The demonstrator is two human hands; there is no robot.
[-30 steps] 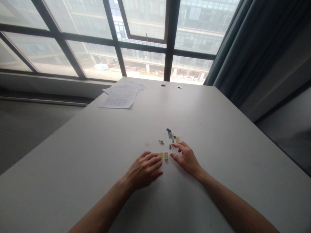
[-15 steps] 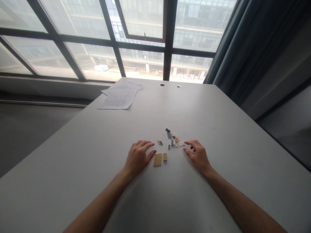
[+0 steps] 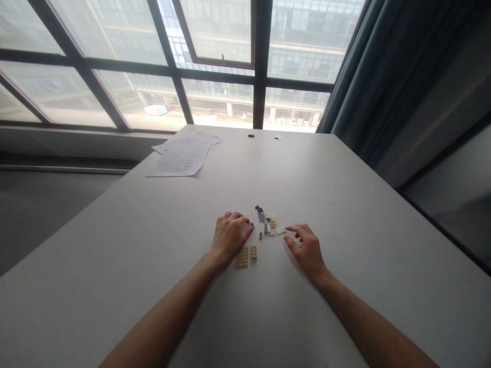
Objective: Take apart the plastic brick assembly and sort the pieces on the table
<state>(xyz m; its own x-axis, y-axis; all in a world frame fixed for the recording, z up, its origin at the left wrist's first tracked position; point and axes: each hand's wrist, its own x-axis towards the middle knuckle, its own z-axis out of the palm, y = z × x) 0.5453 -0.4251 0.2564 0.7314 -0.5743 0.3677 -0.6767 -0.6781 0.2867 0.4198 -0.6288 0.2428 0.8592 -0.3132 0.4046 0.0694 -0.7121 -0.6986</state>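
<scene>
Arching left hand (image 3: 231, 233), studded bricks (image 3: 242, 257), seemingly plastic

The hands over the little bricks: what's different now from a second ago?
The left hand has let go of the larger tan plate and moved forward to the small tan-and-gray pieces; whether its fingers grip them is unclear. The right hand has shifted right, to the flat white piece. The two tan plates remain side by side, and the papers lie unmoved.
</scene>
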